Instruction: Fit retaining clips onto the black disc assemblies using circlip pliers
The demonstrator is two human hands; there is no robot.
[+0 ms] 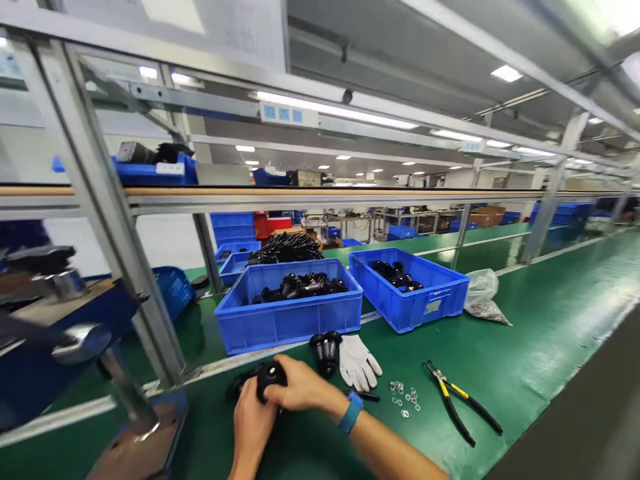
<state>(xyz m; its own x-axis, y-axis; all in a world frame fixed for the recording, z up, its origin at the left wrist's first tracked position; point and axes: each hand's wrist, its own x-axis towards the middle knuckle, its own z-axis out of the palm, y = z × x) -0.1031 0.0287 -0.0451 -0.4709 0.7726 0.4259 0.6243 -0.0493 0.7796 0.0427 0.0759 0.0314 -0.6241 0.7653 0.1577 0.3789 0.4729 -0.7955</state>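
Note:
Between both hands is a round black part [271, 377] with a small light spot on its top. My left hand [253, 408] closes around its near left side. From the right, my right hand [300, 385] grips it with thumb and fingers. More dark parts [241, 383] lie partly hidden just behind the left hand. A black bell-shaped part [327, 352] stands beyond the right hand, beside a white glove [359, 363]. Farther right are several small metal rings [397, 387] and pliers [457, 399] with black and yellow handles, lying open.
Two blue bins [295, 319] [410, 303] holding black parts stand behind the hands. A clear plastic bag [484, 298] sits right of them. At left rises a metal press-like fixture [127, 393] beside a frame post [145, 293]. A black pen-like stick [367, 396] lies near the glove.

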